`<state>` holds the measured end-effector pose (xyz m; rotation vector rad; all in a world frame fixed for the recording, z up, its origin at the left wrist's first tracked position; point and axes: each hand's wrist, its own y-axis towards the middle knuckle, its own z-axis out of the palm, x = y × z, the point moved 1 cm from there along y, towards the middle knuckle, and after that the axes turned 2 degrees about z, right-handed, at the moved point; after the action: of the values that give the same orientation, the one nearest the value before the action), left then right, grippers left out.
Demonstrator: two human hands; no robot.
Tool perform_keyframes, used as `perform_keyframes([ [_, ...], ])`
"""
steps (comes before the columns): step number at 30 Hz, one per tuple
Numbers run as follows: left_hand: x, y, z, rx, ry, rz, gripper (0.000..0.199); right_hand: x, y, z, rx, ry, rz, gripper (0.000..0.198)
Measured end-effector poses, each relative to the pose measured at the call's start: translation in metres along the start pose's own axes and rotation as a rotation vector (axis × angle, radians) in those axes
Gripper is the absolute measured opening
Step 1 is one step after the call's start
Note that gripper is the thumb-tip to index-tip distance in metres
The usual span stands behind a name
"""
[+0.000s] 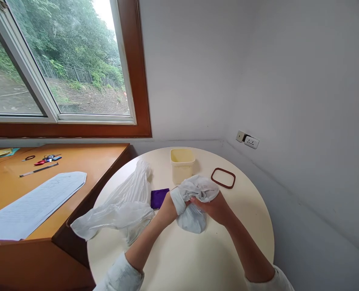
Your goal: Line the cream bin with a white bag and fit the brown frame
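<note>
Both of my hands are closed on a bunched white plastic bag (193, 218) above the middle of the round table. My left hand (169, 208) has the bag's film wrapped over its fingers, which hides most of them. Gathered plastic also covers the fingertips of my right hand (214, 205), while its thumb presses near the bag's neck. Just behind the bag stands a pale yellow square bin (182, 171), open at the top. A dark purple cloth-like piece (159, 198) lies flat beside my left hand. To the right rests a reddish-brown rounded rectangular frame (223, 178).
A second, crumpled translucent bag (127, 206) spreads over the left of the round table (246, 238) and hangs past its edge. The wooden desk (106, 161) at left holds papers (40, 202), a pen (38, 169) and keys (49, 158). Walls stand behind and to the right.
</note>
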<state>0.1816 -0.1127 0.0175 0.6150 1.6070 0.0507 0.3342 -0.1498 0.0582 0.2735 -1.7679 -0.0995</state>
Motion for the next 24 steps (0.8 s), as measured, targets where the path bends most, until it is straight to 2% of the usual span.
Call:
perform_keyframes([
  [3,0.005,0.001,-0.001,-0.025,0.040,0.000,0.036,-0.002,0.007,-0.006,-0.175,0.056,-0.073,0.028],
  [5,0.007,0.002,-0.002,-0.040,0.085,0.020,0.032,-0.003,0.007,-0.011,-0.440,0.065,-0.141,0.034],
  [7,0.009,0.003,-0.002,-0.059,0.156,0.026,0.030,-0.001,0.003,-0.012,-0.722,-0.019,-0.231,0.031],
  [8,0.009,0.004,-0.001,-0.066,0.192,0.024,0.030,0.001,-0.001,-0.009,-0.781,-0.101,-0.285,0.025],
  [9,0.009,0.005,-0.001,-0.068,0.227,0.020,0.028,0.003,-0.004,-0.005,-0.756,-0.201,-0.333,0.017],
  [11,0.009,0.007,0.000,-0.060,0.292,0.017,0.022,0.006,-0.009,0.008,-0.535,-0.408,-0.372,0.010],
  [13,0.007,0.007,0.001,-0.039,0.341,0.011,0.015,0.006,-0.011,0.023,-0.311,-0.572,-0.321,0.013],
  [14,0.005,0.007,0.002,-0.028,0.367,0.009,0.013,0.004,-0.011,0.028,-0.256,-0.623,-0.283,0.014],
  [19,-0.004,0.005,0.002,0.021,0.495,0.023,0.011,-0.009,-0.001,0.038,-0.201,-0.691,-0.164,0.018],
  [24,-0.004,0.006,0.001,0.059,0.568,0.012,0.021,-0.015,0.003,0.036,-0.204,-0.764,-0.142,0.009],
])
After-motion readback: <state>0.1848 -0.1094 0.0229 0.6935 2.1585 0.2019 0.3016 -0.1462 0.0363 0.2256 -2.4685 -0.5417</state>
